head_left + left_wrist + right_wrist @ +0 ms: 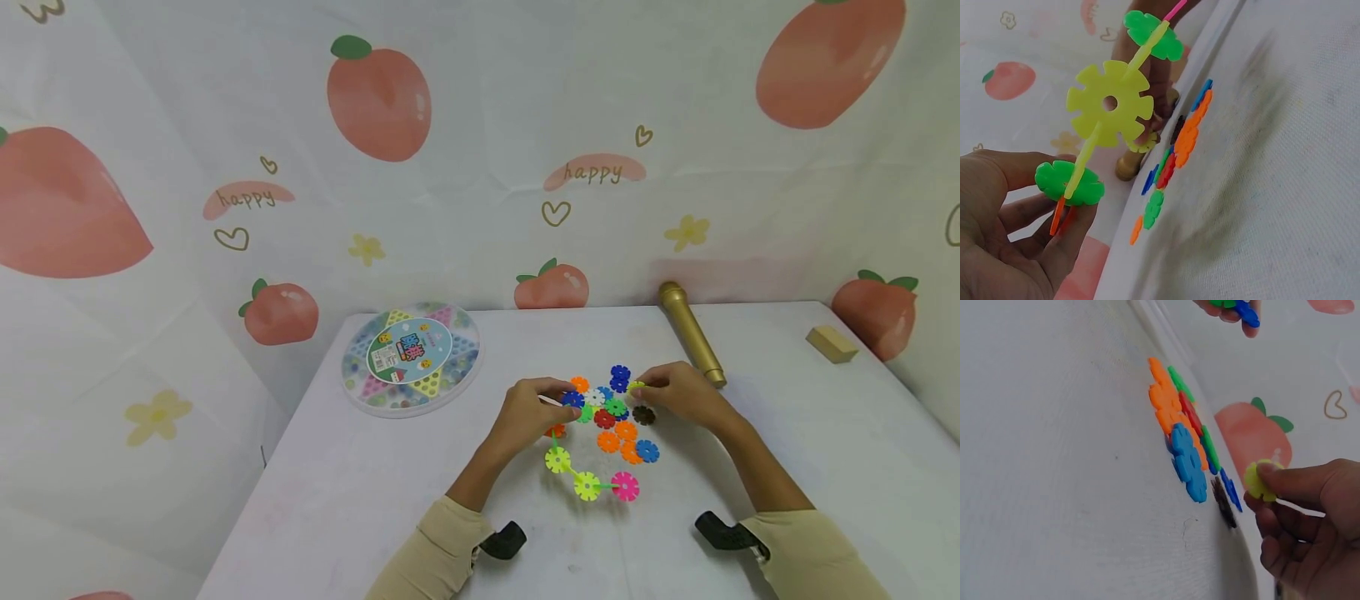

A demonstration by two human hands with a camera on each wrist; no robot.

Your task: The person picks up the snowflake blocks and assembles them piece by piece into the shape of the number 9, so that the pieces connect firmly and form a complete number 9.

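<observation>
My left hand (528, 412) pinches a chain of interlocked plastic snowflake discs. Yellow discs (587, 486) and green ones (1069, 182) alternate along it, and a pink disc (626, 486) forms the near end. An orange disc (1058, 215) and a blue disc (1246, 312) show at the left fingers. Between thumb and fingertips, my right hand (682, 392) holds a single yellow disc (1261, 481) above the table, apart from the chain. Loose discs lie in a cluster between the hands, among them orange (608, 442), red (604, 418), blue (647, 451) and black (643, 415).
A round clear-lidded game box (408, 358) lies at the table's back left. A gold cylinder (692, 333) lies behind the right hand, and a tan block (832, 343) sits at the right rear. Printed cloth (480, 233) hangs behind the white table (360, 500).
</observation>
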